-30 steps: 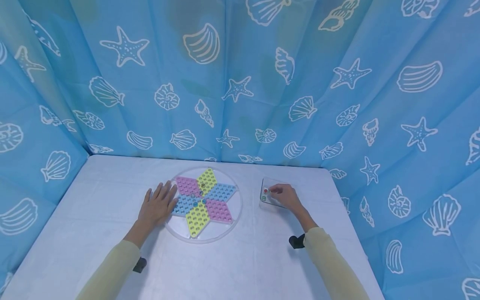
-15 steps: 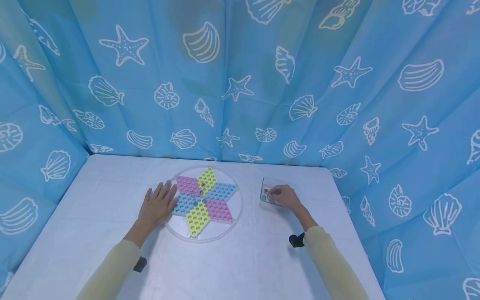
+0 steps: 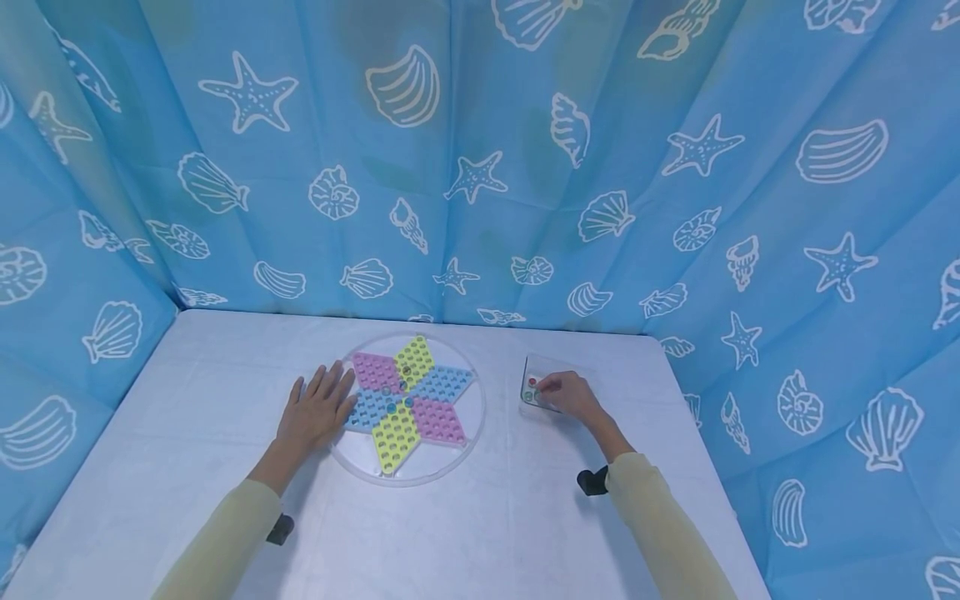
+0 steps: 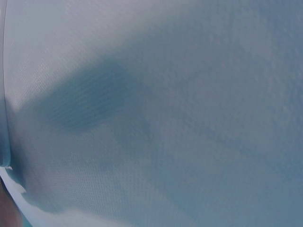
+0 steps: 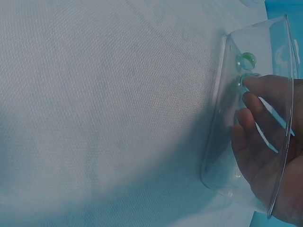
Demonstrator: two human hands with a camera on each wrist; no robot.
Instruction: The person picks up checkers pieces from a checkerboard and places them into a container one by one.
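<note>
My left hand lies flat with straight fingers at the left rim of a round clear Chinese checkers board. The board has a star of pink, yellow and blue points, with several marbles near its middle. To the right, my right hand reaches into a clear plastic box. There, thumb and forefinger pinch a greenish glass marble low in the box. Beside it sits another green-swirled marble. A red marble also shows in the box in the head view.
A white cloth covers the table. Blue curtains with white shells and starfish stand behind and at both sides. The left wrist view shows mostly shaded cloth.
My right hand shifts only slightly, its fingertips dipping a little lower in the box near the marbles. The left hand and the board stay still.
</note>
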